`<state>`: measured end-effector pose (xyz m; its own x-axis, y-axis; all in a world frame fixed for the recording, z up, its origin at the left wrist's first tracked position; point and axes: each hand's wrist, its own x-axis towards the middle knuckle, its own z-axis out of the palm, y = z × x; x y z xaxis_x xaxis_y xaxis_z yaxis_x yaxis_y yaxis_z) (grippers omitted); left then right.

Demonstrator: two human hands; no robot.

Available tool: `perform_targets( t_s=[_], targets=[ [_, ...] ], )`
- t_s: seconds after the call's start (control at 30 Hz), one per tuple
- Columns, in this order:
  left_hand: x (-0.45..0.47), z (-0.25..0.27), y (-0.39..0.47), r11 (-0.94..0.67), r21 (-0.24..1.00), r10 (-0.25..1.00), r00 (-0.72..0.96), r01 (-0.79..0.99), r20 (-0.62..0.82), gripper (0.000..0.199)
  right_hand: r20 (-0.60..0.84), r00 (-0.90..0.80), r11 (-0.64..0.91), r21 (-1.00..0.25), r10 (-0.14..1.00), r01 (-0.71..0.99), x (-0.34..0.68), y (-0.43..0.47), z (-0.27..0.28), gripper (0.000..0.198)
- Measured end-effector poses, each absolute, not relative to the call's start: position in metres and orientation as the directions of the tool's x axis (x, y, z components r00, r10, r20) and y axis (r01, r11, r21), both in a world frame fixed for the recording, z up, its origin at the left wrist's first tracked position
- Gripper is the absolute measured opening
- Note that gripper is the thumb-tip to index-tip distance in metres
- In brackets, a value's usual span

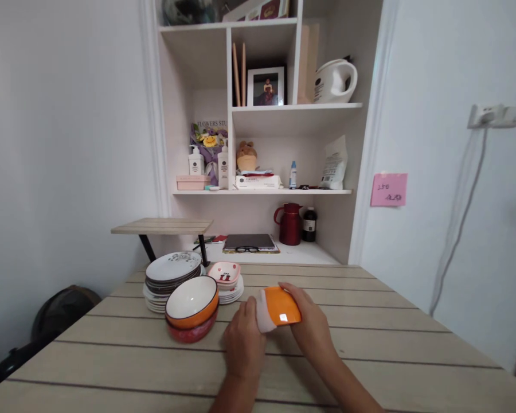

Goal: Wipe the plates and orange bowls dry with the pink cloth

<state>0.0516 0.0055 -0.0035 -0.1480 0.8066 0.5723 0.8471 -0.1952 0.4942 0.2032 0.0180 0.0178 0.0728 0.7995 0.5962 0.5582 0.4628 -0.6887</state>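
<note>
Just right of the table's middle, an orange bowl (282, 305) is tipped on its side, its glossy outside showing. My right hand (312, 328) grips it from the right, fingers over the far edge. On the bowl's left side lies a whitish cloth (264, 315), with my left hand (245, 343) closed on it; the left fingertips are partly hidden. To the left, an orange bowl with a white inside (192, 299) sits tilted in a red bowl (193, 332). Small white bowls with a red pattern (225, 272) rest on small white plates (232, 295).
Behind the stacked bowls stands a pile of plates (174, 267), near a small raised wooden shelf (163, 226). The slatted wooden table (395, 355) meets a wall shelf unit at the back. A laptop (249, 241), glasses, a red jug (290, 223) and a dark bottle (309, 225) sit there.
</note>
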Motion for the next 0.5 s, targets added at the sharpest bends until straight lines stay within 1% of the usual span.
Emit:
perform_targets(
  t_s=[0.03, 0.1, 0.2, 0.3, 0.37, 0.5],
  targets=[
    [0.053, -0.004, 0.006, -0.212, 0.480, 0.809, -0.123, 0.851, 0.575, 0.043, 0.570, 0.081, 0.442, -0.712, 0.818, 0.546, 0.206, 0.020, 0.017, 0.058],
    [0.055, -0.003, 0.006, -0.209, 0.509, 0.818, -0.136, 0.835, 0.559, 0.041, 0.534, 0.096, 0.425, -0.757, 0.840, 0.497, 0.210, 0.022, 0.017, 0.056],
    [0.055, 0.000, 0.005, -0.135, 0.632, 0.840, -0.250, 0.763, 0.481, 0.045, 0.534, 0.113, 0.456, -0.799, 0.838, 0.392, 0.207, 0.022, 0.018, 0.053],
    [0.053, 0.002, 0.004, -0.080, 0.734, 0.848, -0.341, 0.674, 0.405, 0.044, 0.550, 0.129, 0.498, -0.816, 0.825, 0.292, 0.201, 0.020, 0.020, 0.049],
    [0.052, 0.000, 0.006, -0.101, 0.786, 0.845, -0.364, 0.609, 0.391, 0.044, 0.547, 0.128, 0.512, -0.827, 0.827, 0.233, 0.199, 0.018, 0.021, 0.046],
    [0.052, -0.008, 0.013, -0.204, 0.886, 0.824, -0.416, 0.417, 0.385, 0.048, 0.527, 0.116, 0.518, -0.850, 0.842, 0.097, 0.198, 0.016, 0.021, 0.040]
  ],
)
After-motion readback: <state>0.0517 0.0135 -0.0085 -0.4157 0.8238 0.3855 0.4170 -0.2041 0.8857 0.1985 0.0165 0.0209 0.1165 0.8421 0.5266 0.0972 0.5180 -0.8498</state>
